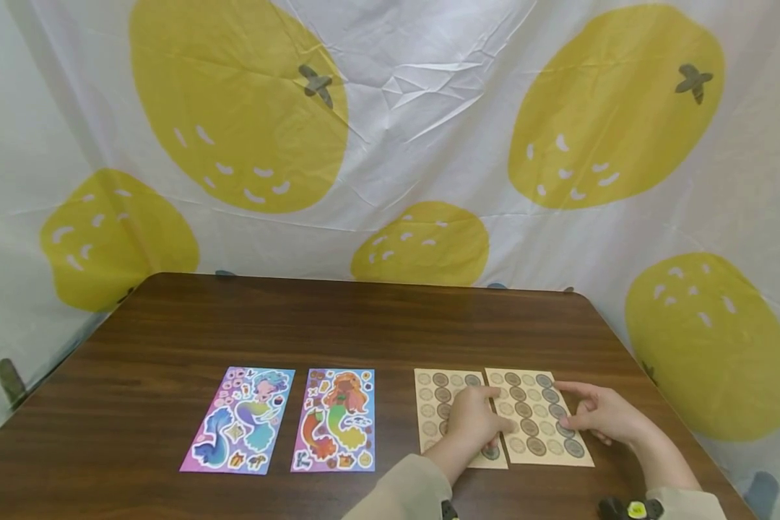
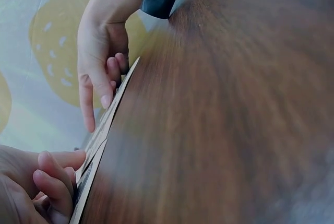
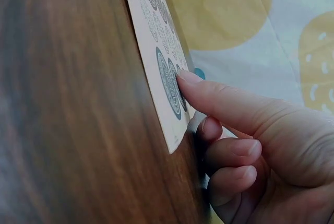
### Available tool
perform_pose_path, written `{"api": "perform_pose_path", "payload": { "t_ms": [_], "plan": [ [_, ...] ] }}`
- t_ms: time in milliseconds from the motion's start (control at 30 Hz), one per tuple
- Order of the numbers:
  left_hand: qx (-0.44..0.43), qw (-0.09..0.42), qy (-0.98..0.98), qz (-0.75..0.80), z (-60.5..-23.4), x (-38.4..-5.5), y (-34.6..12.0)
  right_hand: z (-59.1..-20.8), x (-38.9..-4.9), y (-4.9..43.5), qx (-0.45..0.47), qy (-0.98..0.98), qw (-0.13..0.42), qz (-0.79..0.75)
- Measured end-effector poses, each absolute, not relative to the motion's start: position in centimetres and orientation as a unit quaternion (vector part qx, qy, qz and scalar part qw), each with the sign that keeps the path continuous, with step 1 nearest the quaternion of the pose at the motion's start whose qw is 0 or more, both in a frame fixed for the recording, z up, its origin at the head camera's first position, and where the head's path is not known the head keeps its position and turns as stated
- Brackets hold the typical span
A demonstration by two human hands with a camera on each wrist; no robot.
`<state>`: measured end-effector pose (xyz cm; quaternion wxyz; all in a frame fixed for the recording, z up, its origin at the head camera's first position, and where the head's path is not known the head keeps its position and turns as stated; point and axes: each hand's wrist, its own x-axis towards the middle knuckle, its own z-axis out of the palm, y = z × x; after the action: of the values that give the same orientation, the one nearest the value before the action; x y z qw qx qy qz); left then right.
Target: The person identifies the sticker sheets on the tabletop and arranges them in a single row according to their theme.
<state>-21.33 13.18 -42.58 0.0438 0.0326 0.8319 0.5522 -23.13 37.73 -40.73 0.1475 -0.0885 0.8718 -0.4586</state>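
Note:
Two tan sheets of round, coin-like stickers lie at the table's right, nearly edge to edge; whether they overlap I cannot tell. My left hand (image 1: 473,420) rests over the left sticker sheet (image 1: 428,412) and covers part of it. Its index finger and thumb reach to the left edge of the right sticker sheet (image 1: 541,440). On that sheet's other side, my right hand (image 1: 607,415) touches the right edge with a straight index finger. In the right wrist view its thumb (image 3: 219,96) presses on the printed face, and the other fingers are bent beneath.
Two colourful mermaid sticker sheets lie left of the hands: a blue-haired one (image 1: 237,420) and an orange-haired one (image 1: 333,420). The dark wooden table (image 1: 364,325) ends at a white cloth (image 1: 429,166) with yellow fruit prints.

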Motion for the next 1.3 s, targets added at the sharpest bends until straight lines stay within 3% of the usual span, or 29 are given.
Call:
{"api": "perform_pose_path", "payload": {
  "t_ms": [1300],
  "plan": [
    [0.027,0.023,0.851,0.524,-42.58,-21.4,13.32,-40.32,-22.8,37.19,-0.079,0.878,0.156,-0.446]
  ]
}}
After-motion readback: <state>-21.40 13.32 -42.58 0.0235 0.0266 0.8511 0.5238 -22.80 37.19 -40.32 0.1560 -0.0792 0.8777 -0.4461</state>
